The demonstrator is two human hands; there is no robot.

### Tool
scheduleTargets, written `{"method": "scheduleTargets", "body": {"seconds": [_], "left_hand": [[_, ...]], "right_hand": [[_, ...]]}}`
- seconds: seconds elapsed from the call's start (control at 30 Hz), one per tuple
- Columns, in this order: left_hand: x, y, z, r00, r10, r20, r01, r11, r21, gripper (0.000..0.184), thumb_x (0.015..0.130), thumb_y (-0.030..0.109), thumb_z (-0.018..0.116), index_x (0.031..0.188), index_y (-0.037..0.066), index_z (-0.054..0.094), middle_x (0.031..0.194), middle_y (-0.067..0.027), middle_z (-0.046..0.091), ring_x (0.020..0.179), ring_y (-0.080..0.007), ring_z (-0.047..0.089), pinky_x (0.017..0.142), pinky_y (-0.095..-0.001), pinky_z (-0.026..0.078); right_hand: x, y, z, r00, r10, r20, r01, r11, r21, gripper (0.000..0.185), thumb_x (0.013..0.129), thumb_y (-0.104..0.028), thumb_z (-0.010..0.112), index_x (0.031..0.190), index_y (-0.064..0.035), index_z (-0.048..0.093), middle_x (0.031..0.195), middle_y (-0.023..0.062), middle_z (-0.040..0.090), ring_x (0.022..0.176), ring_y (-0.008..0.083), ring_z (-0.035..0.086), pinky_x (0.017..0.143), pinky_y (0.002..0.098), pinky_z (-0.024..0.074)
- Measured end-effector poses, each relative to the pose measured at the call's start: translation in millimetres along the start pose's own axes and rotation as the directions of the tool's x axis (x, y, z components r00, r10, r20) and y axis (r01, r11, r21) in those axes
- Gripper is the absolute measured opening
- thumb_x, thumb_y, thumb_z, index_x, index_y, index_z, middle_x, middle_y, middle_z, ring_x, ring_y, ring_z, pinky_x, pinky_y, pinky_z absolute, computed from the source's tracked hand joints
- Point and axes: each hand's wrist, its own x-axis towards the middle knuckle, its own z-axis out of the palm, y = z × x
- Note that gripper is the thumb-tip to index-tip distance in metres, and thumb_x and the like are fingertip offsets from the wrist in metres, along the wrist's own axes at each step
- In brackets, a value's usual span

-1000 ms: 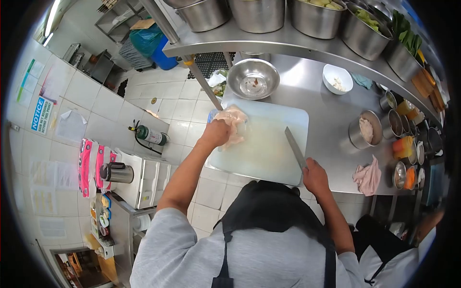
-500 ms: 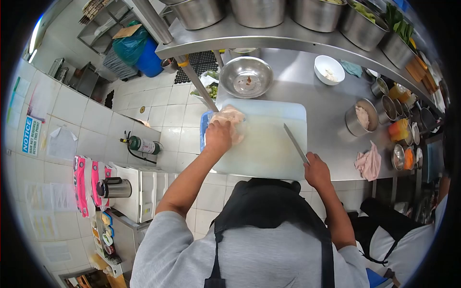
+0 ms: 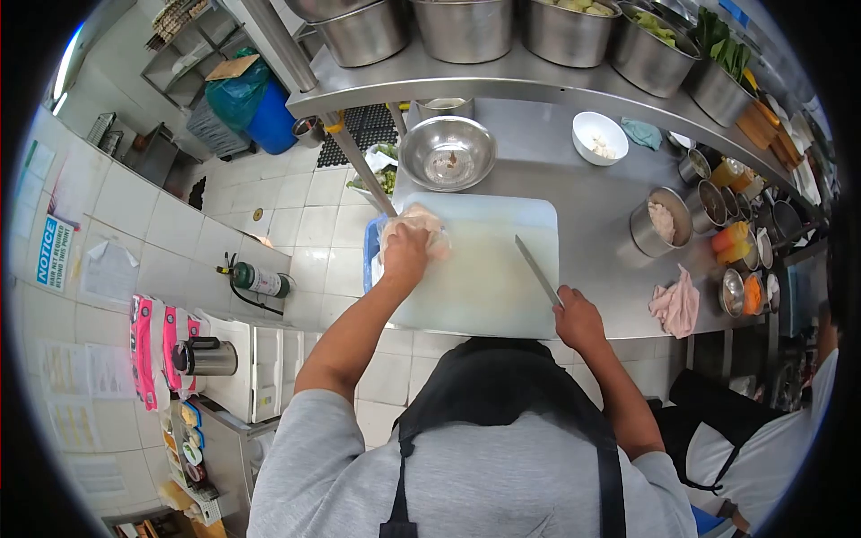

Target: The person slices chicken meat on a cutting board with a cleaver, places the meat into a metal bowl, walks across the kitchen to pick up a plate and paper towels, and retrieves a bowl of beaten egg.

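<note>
On the left end of the pale cutting board [image 3: 484,291] lies a piece of raw chicken [image 3: 436,240], pale pink and limp. My left hand [image 3: 406,255] is on top of it with the fingers curled into the meat; the fingertips are hidden. In my right hand [image 3: 579,317], closed around the handle, is a knife [image 3: 535,268]. Its long blade points away and to the left, over the right part of the board, apart from the chicken. A blue container [image 3: 370,242] shows at the board's left edge, partly covered by the chicken.
Beyond the board stands a steel bowl [image 3: 447,152] with scraps. A white bowl [image 3: 599,139], a steel pot [image 3: 661,222] and a pink cloth [image 3: 675,302] lie to the right. A steel shelf [image 3: 502,88] overhangs the back. Another person [image 3: 753,448] is at lower right.
The view has shifted a little, so the table appears slightly lower and further left. My left hand stays on the chicken, which looks more bunched under it. The knife is still held over the board.
</note>
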Motion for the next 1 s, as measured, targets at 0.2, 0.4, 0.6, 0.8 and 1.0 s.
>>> {"method": "scheduleTargets", "body": {"seconds": [0.2, 0.4, 0.6, 0.8, 1.0], "left_hand": [[-1.9, 4.0, -35.2, 0.985, -0.076, 0.153, 0.109, 0.969, -0.221, 0.046, 0.095, 0.024, 0.074, 0.138, 0.014, 0.061, 0.134, -0.0292, 0.055, 0.106, -0.048, 0.069, 0.087, -0.0546, 0.062], [-22.9, 36.7, -36.4, 0.997, -0.047, -0.056, 0.04, 0.993, -0.112, 0.043, 0.094, 0.023, 0.075, 0.136, 0.015, 0.066, 0.136, -0.0218, 0.055, 0.113, -0.0457, 0.063, 0.091, -0.0516, 0.061], [-9.3, 29.2, -3.4, 0.996, -0.089, -0.017, 0.085, 0.98, -0.182, 0.036, 0.093, 0.017, 0.074, 0.129, 0.015, 0.07, 0.137, -0.0196, 0.059, 0.113, -0.0446, 0.064, 0.092, -0.0524, 0.06], [9.7, -12.5, 1.4, 0.994, -0.094, -0.05, 0.062, 0.888, -0.456, 0.027, 0.088, 0.016, 0.077, 0.114, 0.012, 0.074, 0.111, -0.0185, 0.074, 0.103, -0.0373, 0.073, 0.093, -0.0494, 0.059], [16.1, -19.8, -6.6, 0.969, -0.236, 0.071, 0.212, 0.652, -0.728, 0.036, 0.085, 0.023, 0.083, 0.117, 0.009, 0.074, 0.12, -0.0225, 0.077, 0.114, -0.0398, 0.072, 0.098, -0.046, 0.058]], "right_hand": [[-2.0, 1.9, 1.1, 1.0, 0.002, 0.015, -0.002, 1.0, 0.018, 0.028, 0.098, -0.017, 0.069, 0.118, -0.0048, 0.054, 0.112, 0.0247, 0.066, 0.096, 0.0507, 0.07, 0.084, 0.0594, 0.0572], [-5.3, -1.6, -2.3, 0.999, -0.027, 0.02, 0.026, 0.999, 0.023, 0.028, 0.098, -0.016, 0.07, 0.118, -0.0059, 0.054, 0.112, 0.024, 0.066, 0.094, 0.0505, 0.07, 0.082, 0.0593, 0.0573], [-1.9, 5.2, -2.7, 0.999, -0.046, 0.019, 0.046, 0.998, 0.035, 0.028, 0.097, -0.016, 0.071, 0.118, -0.0057, 0.055, 0.11, 0.0244, 0.066, 0.094, 0.0505, 0.07, 0.082, 0.0587, 0.0575], [-0.9, 4.2, -2.9, 0.999, -0.03, 0.013, 0.029, 0.999, 0.035, 0.028, 0.097, -0.016, 0.071, 0.117, -0.0056, 0.056, 0.11, 0.0246, 0.066, 0.093, 0.0503, 0.07, 0.082, 0.059, 0.0576], [-1.6, 4.6, -0.2, 1.0, -0.017, 0.012, 0.017, 0.999, 0.03, 0.028, 0.097, -0.016, 0.07, 0.118, -0.0049, 0.056, 0.11, 0.0244, 0.066, 0.095, 0.0498, 0.07, 0.083, 0.0585, 0.0575]]}}
